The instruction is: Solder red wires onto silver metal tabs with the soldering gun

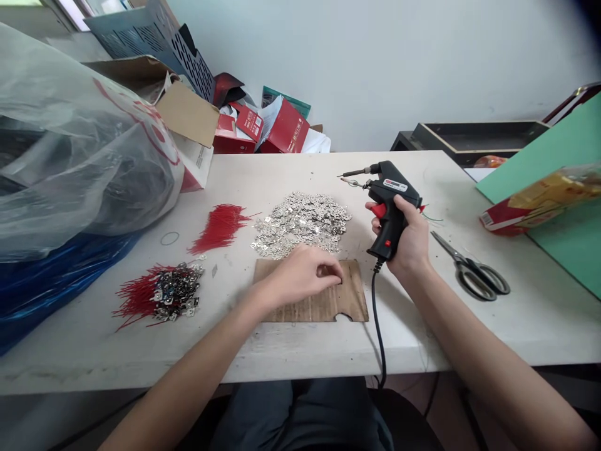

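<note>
While your right hand (413,241) wraps the soldering gun's handle (393,227) — likely stiff, nose-heavy, best held there — your left hand (307,270) curls nearly closed over cardboard (300,312), any hold unclear.

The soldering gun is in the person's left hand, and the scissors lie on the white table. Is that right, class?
The hand is wrong: the head view shows the soldering gun in the person's right hand. The scissors do lie on the white table.

right hand (413,241) grips soldering gun (392,222), left hand (307,269) over cardboard (354,297).
</note>
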Available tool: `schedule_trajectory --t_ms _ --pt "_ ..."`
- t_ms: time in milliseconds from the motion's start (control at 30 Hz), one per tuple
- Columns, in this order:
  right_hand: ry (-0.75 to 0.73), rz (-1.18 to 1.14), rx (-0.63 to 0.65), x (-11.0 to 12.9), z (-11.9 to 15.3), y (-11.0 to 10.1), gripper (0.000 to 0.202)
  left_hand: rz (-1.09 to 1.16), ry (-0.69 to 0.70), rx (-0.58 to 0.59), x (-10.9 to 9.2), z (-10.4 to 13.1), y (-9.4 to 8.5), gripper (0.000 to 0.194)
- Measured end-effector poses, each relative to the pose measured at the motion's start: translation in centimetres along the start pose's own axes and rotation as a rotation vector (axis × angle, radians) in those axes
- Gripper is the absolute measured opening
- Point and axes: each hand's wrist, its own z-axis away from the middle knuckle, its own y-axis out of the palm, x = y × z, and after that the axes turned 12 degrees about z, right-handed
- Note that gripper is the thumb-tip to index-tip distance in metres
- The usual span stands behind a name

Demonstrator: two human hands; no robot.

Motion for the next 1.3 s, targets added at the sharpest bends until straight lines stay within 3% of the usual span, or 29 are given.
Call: schedule_trajectory --t_ms 200,433,700,1300 --pt "-0.017 0.015 -0.006 -0.2 -0.3 0.0 0.038 -0.157 0.031 -0.026 -0.3 0.1 -0.3 0.011" --pt "-0.03 0.017 0.001 -0.1 -0.2 0.0 0.035 -0.061 0.023 -0.013 -0.9 0.1 0.5 0.011" --pt "-0.04 0.021 0.001 -0.2 -0.2 0.0 0.037 -0.26 0.056 0.008 -0.8 0.0 1.0 0.013" --pt "-0.001 0.022 0.003 0.3 0.0 0.0 0.031 -0.417 0.134 0.014 -0.6 0.1 1.5 0.013"
